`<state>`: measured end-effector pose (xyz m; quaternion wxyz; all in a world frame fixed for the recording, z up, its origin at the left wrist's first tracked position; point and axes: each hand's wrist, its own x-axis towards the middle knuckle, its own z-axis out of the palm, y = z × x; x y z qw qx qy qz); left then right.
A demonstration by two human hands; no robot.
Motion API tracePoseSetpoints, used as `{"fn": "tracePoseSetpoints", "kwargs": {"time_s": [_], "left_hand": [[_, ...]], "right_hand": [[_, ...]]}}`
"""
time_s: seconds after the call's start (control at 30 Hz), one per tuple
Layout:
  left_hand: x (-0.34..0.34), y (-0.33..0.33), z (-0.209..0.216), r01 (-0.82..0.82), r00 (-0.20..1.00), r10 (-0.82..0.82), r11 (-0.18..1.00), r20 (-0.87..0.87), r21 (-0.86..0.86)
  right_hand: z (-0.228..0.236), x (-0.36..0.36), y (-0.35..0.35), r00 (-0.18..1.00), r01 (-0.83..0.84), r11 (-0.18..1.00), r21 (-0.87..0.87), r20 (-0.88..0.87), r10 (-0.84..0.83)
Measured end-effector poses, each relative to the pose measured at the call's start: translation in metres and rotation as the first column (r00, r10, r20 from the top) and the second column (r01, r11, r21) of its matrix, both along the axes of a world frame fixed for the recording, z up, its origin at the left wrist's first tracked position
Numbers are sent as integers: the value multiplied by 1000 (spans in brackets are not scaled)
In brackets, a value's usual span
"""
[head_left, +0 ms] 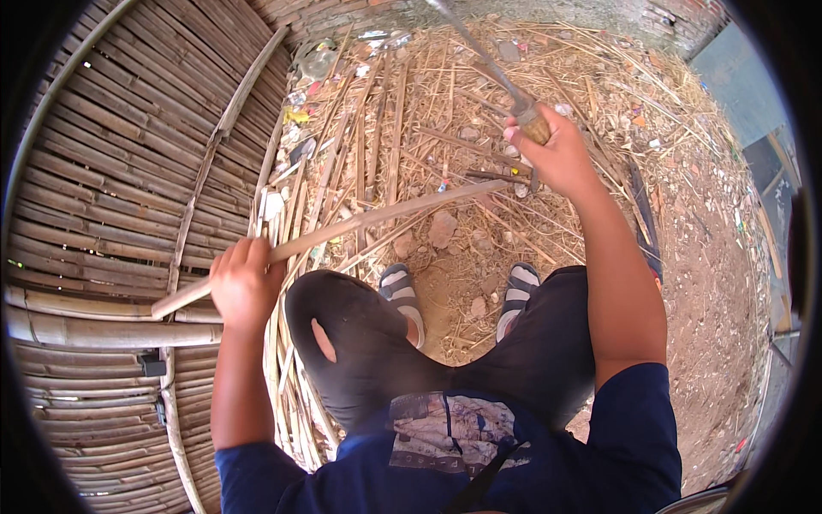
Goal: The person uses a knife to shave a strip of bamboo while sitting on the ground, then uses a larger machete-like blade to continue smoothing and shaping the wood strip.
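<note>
My left hand [241,281] is closed around a long, pale bamboo strip [377,218]. Its near end sticks out to the left of my fist, while the far end slants up to the right over the littered ground, below my right hand. My right hand [558,154] grips the wooden handle of a long knife [490,62], raised in front of me. The narrow metal blade points up and to the left, apart from the strip. Part of the handle is hidden by my fingers.
A bamboo slat wall [111,197] rises on my left. Loose bamboo strips [377,128], straw, stones and litter cover the ground ahead. A brick wall [342,15] stands at the back, with a grey panel [736,81] at far right. My sandalled feet are between my bent knees.
</note>
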<state>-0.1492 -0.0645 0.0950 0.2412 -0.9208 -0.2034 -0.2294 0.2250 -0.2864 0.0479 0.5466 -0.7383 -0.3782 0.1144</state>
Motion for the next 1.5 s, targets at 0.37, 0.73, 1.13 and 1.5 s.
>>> {"fn": "tracePoseSetpoints", "kwargs": {"time_s": [0.37, 0.73, 1.13, 1.5], "left_hand": [[84, -24, 62, -142, 953, 52, 947, -299, -289], [9, -11, 35, 314, 259, -530, 837, 808, 448], [34, 13, 60, 980, -90, 298, -146, 950, 138], [78, 57, 51, 997, 9, 187, -79, 982, 6]], "right_hand": [[-27, -51, 48, 909, -369, 898, -241, 107, 402], [-30, -43, 50, 944, -330, 921, -209, -90, 318], [-36, -53, 65, 864, -450, 866, -220, -354, 359], [-17, -44, 60, 975, -200, 916, -348, -159, 152]]}}
